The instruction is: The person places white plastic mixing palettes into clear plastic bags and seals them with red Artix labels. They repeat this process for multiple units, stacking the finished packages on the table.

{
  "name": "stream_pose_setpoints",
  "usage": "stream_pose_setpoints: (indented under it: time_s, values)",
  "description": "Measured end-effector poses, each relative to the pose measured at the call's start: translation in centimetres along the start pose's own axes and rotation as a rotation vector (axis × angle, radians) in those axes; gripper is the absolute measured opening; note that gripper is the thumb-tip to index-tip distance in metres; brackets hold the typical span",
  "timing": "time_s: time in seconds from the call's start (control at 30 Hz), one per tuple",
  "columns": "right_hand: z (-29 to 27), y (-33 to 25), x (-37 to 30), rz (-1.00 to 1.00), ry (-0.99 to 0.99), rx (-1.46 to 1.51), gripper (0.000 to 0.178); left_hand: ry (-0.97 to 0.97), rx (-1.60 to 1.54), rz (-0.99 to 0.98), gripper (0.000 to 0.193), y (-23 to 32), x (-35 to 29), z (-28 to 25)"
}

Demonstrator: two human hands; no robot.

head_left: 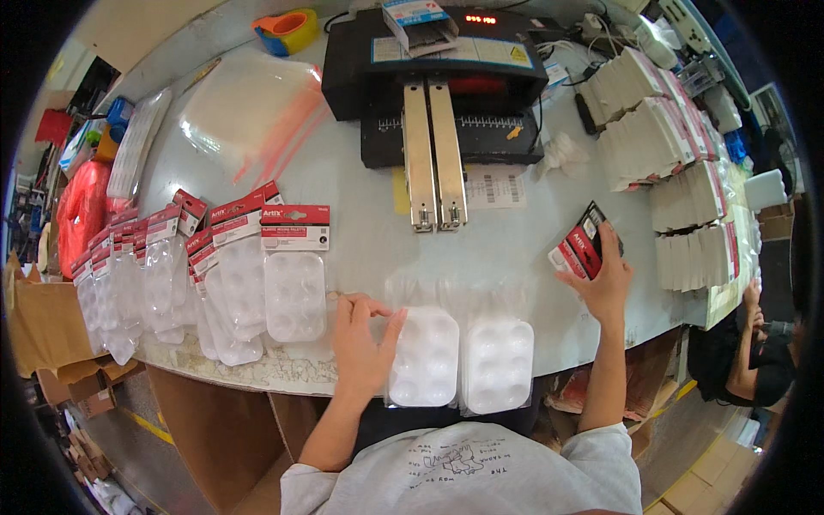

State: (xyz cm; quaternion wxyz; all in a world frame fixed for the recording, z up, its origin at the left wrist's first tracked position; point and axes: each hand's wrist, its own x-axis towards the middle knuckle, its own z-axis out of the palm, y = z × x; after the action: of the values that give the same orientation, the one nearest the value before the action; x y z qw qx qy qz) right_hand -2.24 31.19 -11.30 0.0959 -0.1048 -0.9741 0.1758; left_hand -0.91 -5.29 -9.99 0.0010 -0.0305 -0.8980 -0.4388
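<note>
My right hand (605, 279) grips a red, white and black header card (581, 247) over the right part of the table. Beside the left stack of white plastic paint palettes in clear bags (423, 356), my left hand (362, 343) rests with its fingers loosely bent and its thumb apart, touching the edge of the bag. A second stack of bagged palettes (498, 365) lies to the right of it, near the front edge. Farther left, a bagged palette with a red header card (295, 292) lies at the end of a pile of carded palettes (232, 283).
A black sealing machine (429, 94) with two metal rails (436, 163) stands at the back. Several stacks of folded header cards (661, 146) line the right side. Clear bags (249, 107), a tape dispenser (287, 33) and a red bag (83, 206) lie leftward. Another person (764, 360) is at far right.
</note>
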Motion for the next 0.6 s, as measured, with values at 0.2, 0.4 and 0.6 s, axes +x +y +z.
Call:
stream_pose_setpoints:
  time_s: [0.2, 0.4, 0.6]
  values:
    - [-3.9, -6.3, 0.7, 0.193, -0.079, 0.065, 0.055, 0.022, -0.818, -0.392, 0.010, 3.5, 0.1, -0.4]
    - [-7.4, -15.0, 0.8, -0.197, -0.452, 0.717, 0.037, -0.294, -0.844, -0.288, 0.018, 6.9, -0.7, -2.2]
    - [-6.1, -19.0, 1.7, -0.207, -0.764, 0.583, 0.031, -0.224, -0.539, -0.256, 0.016, 6.7, -0.6, -2.5]
